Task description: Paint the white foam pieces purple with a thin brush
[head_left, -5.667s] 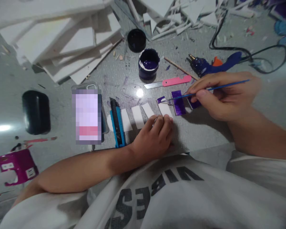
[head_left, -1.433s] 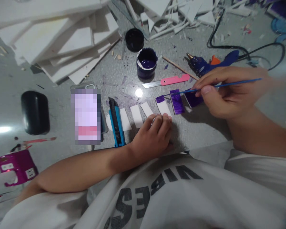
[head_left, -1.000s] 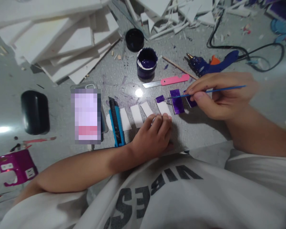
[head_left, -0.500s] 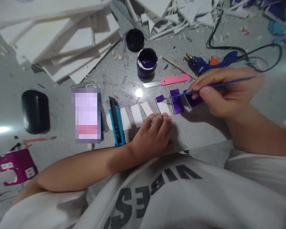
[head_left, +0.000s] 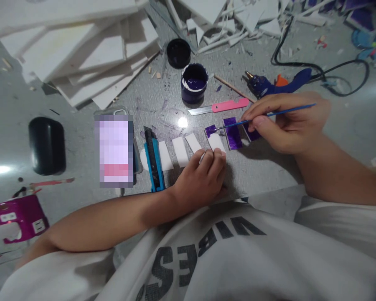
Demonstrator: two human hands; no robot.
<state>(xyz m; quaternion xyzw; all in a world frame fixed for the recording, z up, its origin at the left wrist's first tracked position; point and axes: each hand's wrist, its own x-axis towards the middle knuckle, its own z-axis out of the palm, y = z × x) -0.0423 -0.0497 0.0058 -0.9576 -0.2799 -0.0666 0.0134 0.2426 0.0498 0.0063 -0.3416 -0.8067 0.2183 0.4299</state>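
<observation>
My right hand (head_left: 285,123) pinches a thin blue paintbrush (head_left: 288,110); the brush tip rests on the purple end of a small white foam piece (head_left: 215,140). My left hand (head_left: 203,179) is curled with its fingertips pressing down the near end of that same piece. Right of it lie a fully purple piece (head_left: 232,133) and another purple piece (head_left: 252,134) partly under my right hand. Several unpainted white pieces (head_left: 180,151) lie in a row to the left. An open pot of purple paint (head_left: 194,82) stands behind them.
A blue utility knife (head_left: 153,161), a phone (head_left: 114,148), a pink-handled cutter (head_left: 221,106), a blue glue gun (head_left: 277,83) with its black cord, a black pot lid (head_left: 179,53), a black case (head_left: 47,144), a magenta power strip (head_left: 19,217) and stacked white foam boards (head_left: 81,54) surround me.
The brush has gone back and forth over the far end of the held piece, and its purple patch has grown. My left hand has stayed put.
</observation>
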